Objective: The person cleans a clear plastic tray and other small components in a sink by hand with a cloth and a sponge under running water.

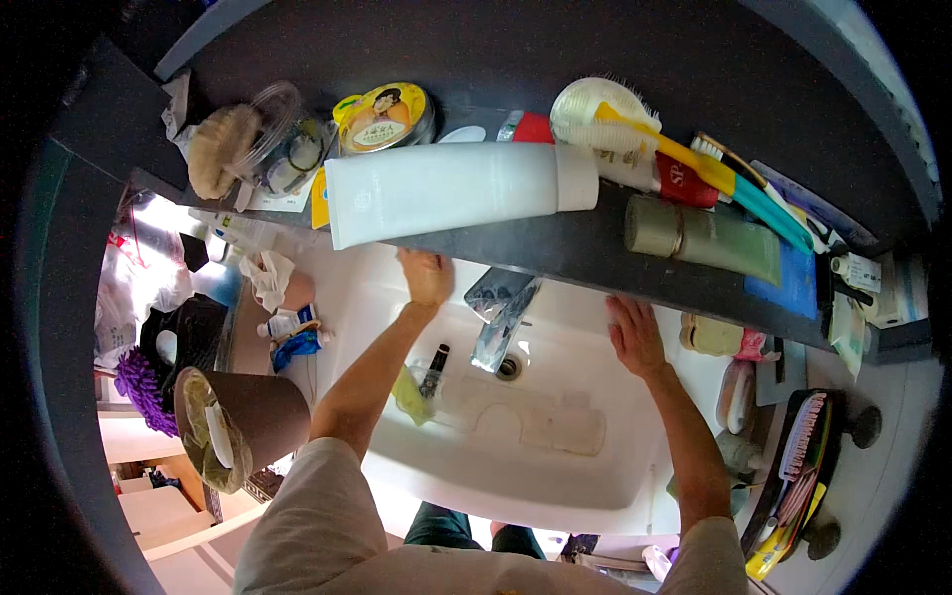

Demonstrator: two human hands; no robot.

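Observation:
My left hand is at the far left of the white sink, just under the front edge of the dark shelf. That edge and the white squeeze tube above hide its fingers, so I cannot tell what they hold. On the sink's right side, my right hand is open, fingers stretched forward beside the shelf edge, nothing seen in it. Between the hands is the chrome faucet, over the drain. A clear plastic piece lies in the basin beside a black-capped item and a yellowish cloth.
The shelf carries a round yellow tin, a round brush, a yellow-and-teal toothbrush and a greenish tube. A brown bin stands left of the sink. A dark caddy with a pink-bristled brush is at right.

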